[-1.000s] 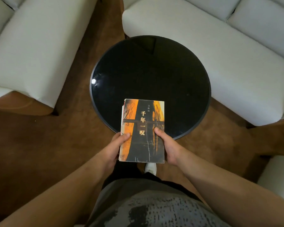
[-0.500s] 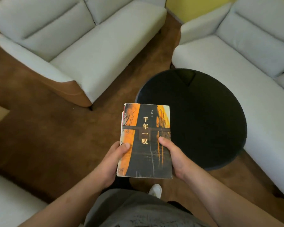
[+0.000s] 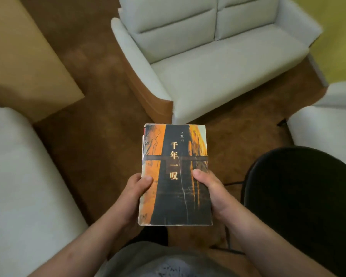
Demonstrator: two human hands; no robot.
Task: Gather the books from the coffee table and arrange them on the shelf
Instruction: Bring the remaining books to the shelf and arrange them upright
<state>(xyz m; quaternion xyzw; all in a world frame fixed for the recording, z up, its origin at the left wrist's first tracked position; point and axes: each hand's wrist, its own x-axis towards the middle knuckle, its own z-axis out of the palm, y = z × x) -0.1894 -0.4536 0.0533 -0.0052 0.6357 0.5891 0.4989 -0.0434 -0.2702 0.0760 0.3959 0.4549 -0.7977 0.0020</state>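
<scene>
The book (image 3: 176,174) sits at frame centre, cover up, above the brown carpet (image 3: 100,108). The left hand (image 3: 135,193) and right hand (image 3: 212,192) clasp its lower side edges, thumbs on the cover. The black coffee table (image 3: 308,196) occupies the lower right.

Orange-and-black book (image 3: 175,174) (gold lettering), black table (image 3: 308,196), brown carpet (image 3: 92,140).

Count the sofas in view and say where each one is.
3. One sofa faces us straight ahead, one fills the left edge, one shows partly at the right. More may lie outside the frame.
</scene>
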